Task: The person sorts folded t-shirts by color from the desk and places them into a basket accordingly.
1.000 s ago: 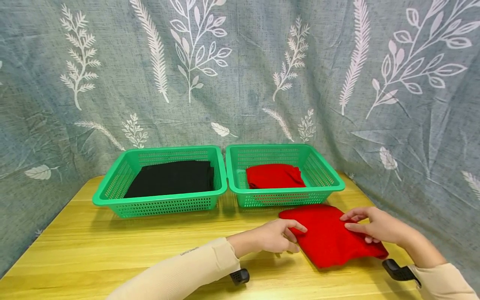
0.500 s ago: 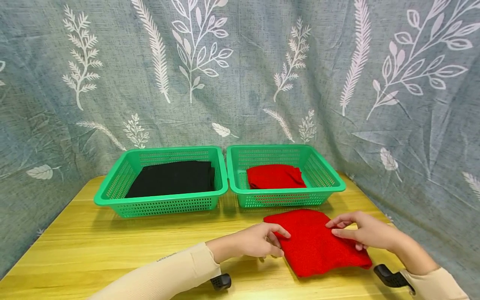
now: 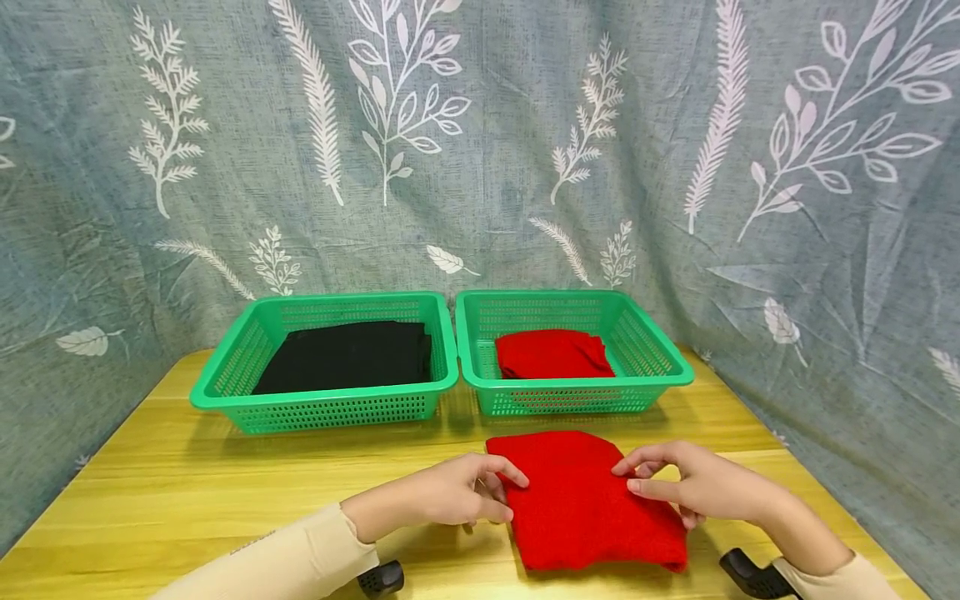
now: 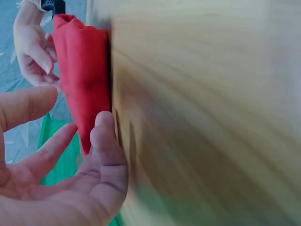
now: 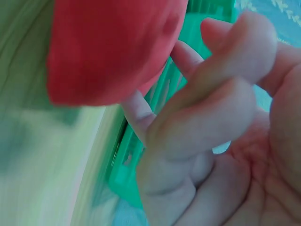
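Note:
A folded red cloth (image 3: 585, 508) lies on the wooden table in the head view, between my two hands. My left hand (image 3: 461, 490) is at its left edge, index finger reaching onto the top and the other fingers low at the side. The left wrist view has those loosely bent fingers (image 4: 107, 155) spread beside the cloth (image 4: 87, 70). On the right side my right hand (image 3: 701, 482) touches the cloth with its fingers relaxed. In the right wrist view, fingertips of this hand (image 5: 202, 127) meet the cloth's edge (image 5: 113, 56); part of them is hidden behind it.
Behind the cloth stand two green baskets side by side. The left basket (image 3: 322, 402) holds folded black cloth (image 3: 348, 358); the right basket (image 3: 577, 385) holds a folded red piece (image 3: 551, 353). A patterned curtain (image 3: 480, 167) hangs behind the table (image 3: 225, 492).
The red cloth has slid left and a little nearer across the table, from the right side toward the middle. Both hands moved left along with it. The baskets stayed put.

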A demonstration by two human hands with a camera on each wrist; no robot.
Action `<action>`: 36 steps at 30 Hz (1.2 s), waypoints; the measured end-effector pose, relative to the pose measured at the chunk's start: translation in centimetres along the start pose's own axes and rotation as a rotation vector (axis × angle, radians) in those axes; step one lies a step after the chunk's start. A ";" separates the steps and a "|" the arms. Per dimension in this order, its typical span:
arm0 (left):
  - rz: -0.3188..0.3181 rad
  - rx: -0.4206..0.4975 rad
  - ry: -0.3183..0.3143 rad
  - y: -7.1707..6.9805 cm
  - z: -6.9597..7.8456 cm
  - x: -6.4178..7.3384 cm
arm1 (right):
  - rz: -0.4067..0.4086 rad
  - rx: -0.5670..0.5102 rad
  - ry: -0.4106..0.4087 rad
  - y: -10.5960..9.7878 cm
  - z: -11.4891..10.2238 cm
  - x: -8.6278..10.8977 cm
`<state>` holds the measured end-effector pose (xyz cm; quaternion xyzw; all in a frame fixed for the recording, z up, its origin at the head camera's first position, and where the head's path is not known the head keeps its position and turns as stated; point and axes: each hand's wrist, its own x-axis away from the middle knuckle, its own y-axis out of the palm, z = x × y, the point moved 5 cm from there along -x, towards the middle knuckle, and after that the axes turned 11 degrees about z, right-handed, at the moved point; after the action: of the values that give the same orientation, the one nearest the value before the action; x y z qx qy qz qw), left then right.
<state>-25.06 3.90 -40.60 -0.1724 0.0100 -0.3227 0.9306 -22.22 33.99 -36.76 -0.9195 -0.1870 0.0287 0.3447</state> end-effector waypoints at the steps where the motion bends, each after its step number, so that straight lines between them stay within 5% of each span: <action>1: 0.003 -0.004 0.000 -0.4 -0.2 0.4 | -0.014 -0.010 -0.002 0.4 -0.3 -0.1; 21: 0.004 -0.088 0.029 -7.0 -2.1 7.7 | -0.167 -0.160 -0.075 7.1 -5.2 -0.6; 30: 0.026 -0.065 0.004 -8.1 -2.9 9.7 | -0.196 -0.198 -0.107 8.2 -6.1 -0.5; 36: 0.054 0.057 -0.065 -8.2 -3.5 10.6 | -0.128 -0.168 -0.087 8.3 -5.9 -0.7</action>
<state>-22.02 -9.56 -40.22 -0.1556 -0.0248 -0.2919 0.9434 -19.12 24.30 -37.70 -0.9291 -0.2619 0.0306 0.2591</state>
